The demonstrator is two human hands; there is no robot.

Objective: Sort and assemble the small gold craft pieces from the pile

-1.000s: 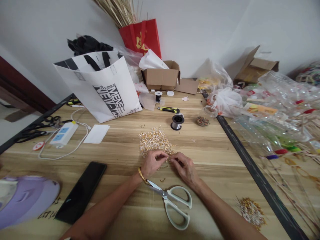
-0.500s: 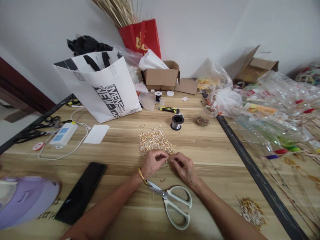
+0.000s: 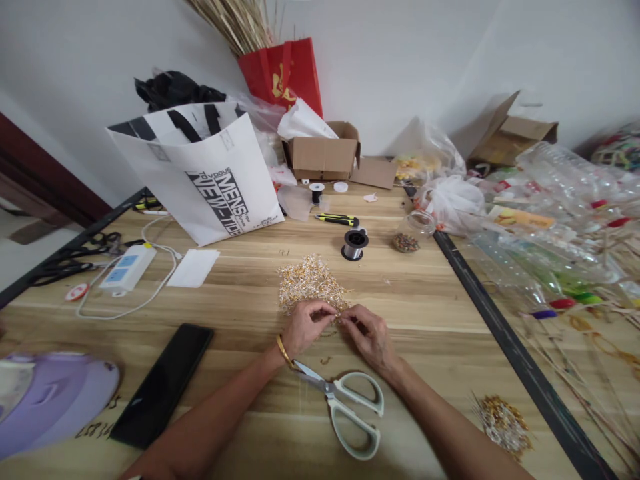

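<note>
Left hand: the left hand [image 3: 306,328] is curled, with its fingertips pinched on something tiny at the near edge of the bead pile [image 3: 310,283]. What it pinches is too small to make out.
Right hand: the right hand [image 3: 369,335] is curled too, and its fingertips meet the left ones. It seems to pinch the same little bit, maybe a thin wire, but I cannot tell for sure.
Bead pile: the gold and white heap lies on the surface [image 3: 240,313] just past both hands, touching the fingertips.
Scissors: the scissors [image 3: 345,403] lie flat just behind the hands, close to the wrists. No one holds them.
Spool: a wire spool [image 3: 355,244] stands farther out, past the pile.
Phone: a dark phone [image 3: 163,383] lies to the left of the left arm.
Small heap: a second little gold heap [image 3: 503,420] sits to the right of the right arm, near the dark edge strip.
How far along: the big pile looks mostly untouched, so I think much is left. The small heap may be done pieces, but that is only a guess.
Hard to see: the bit between the fingers, any thread, and the shapes in the pile are all too tiny to tell.
</note>
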